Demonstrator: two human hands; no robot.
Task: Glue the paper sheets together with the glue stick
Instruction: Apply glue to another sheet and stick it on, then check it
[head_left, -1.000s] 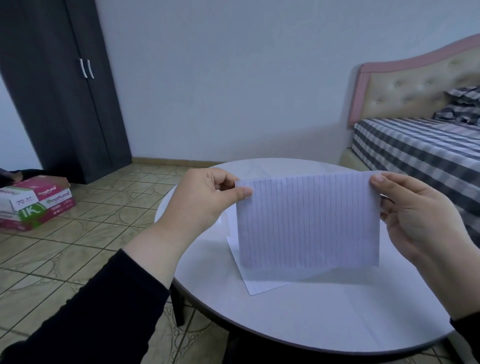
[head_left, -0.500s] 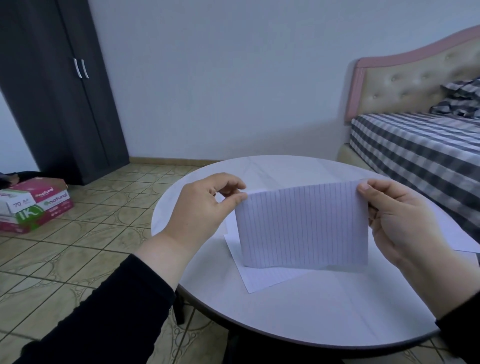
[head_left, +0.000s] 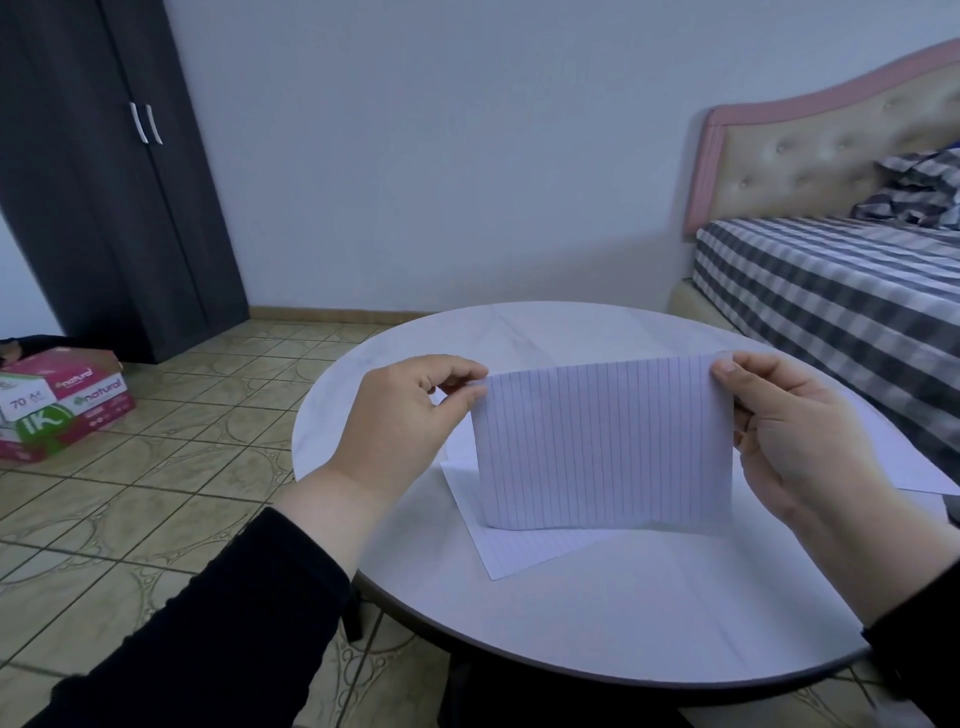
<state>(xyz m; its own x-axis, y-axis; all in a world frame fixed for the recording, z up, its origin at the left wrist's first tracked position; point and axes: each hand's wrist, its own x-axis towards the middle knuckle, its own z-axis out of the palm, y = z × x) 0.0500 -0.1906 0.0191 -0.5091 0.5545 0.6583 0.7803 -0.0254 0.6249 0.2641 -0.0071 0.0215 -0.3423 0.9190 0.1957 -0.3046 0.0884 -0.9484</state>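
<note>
A lined paper sheet (head_left: 602, 447) hangs upright between both hands; the left hand (head_left: 400, 421) pinches its top corner, the right hand (head_left: 789, 441) pinches the opposite one; light and floppy, it likely creases easily; another sheet (head_left: 524, 551) lies below them.

Both hands (left (head_left: 400, 421), right (head_left: 795, 436)) pinch a lined sheet (head_left: 602, 441) upright above a round table (head_left: 623, 613).
</note>
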